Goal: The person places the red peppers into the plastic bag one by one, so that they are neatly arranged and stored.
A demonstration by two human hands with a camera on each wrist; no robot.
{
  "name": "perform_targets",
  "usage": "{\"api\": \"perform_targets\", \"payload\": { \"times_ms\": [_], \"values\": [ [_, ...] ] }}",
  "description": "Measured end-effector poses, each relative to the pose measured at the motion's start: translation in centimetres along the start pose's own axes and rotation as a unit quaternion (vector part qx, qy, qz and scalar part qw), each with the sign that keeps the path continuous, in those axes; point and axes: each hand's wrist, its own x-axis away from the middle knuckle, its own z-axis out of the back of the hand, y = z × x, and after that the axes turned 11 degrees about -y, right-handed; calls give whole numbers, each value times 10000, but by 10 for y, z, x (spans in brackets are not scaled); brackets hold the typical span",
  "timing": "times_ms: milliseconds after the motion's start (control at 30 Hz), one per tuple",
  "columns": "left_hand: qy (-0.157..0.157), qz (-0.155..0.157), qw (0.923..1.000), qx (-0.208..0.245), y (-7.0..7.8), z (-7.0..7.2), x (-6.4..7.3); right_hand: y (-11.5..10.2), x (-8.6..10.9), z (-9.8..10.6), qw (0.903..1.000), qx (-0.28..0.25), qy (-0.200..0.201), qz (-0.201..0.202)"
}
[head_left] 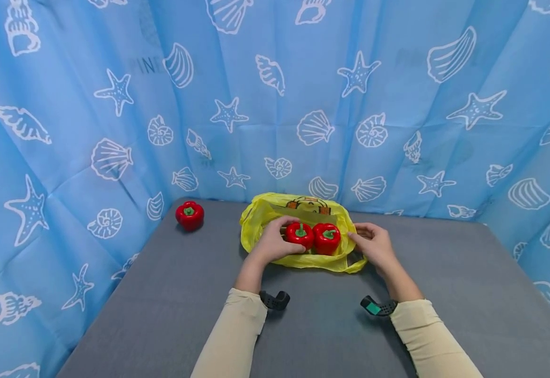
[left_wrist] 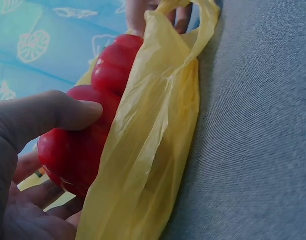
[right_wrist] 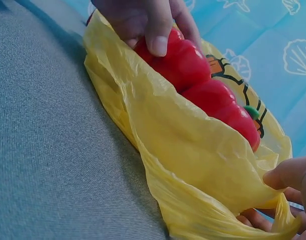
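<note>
Two red bell peppers with green stems sit side by side in the open mouth of a yellow plastic bag [head_left: 327, 262]. My left hand [head_left: 273, 242] reaches into the bag and grips the left bell pepper [head_left: 296, 239]; its thumb lies across the red skin in the left wrist view. Touching that one is the right bell pepper [head_left: 327, 245], which neither hand holds. At the bag's right side, my right hand [head_left: 375, 245] pinches the rim near a handle loop, thumb on the inner side in the right wrist view. The bag hides the peppers' lower parts.
A third red bell pepper [head_left: 190, 216] stands at the far left corner of the grey table [head_left: 322, 325]. Behind and beside the table hangs a blue curtain [head_left: 275, 105] with white shells and starfish. A dark band [head_left: 379, 306] sticks out from each wrist.
</note>
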Motion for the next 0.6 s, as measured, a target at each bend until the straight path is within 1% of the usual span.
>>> {"api": "perform_targets", "payload": {
  "times_ms": [100, 267, 600],
  "values": [
    [-91, -72, 9999, 24, 1, -2, -1, -1, 0, 1, 10000, 79, 16, 16],
    [-110, -143, 9998, 40, 1, -6, -1, -2, 0, 1, 9999, 114, 20, 5],
    [-234, -135, 9996, 120, -1, -8, -3, -3, 2, 0, 10000, 43, 28, -71]
  ]
}}
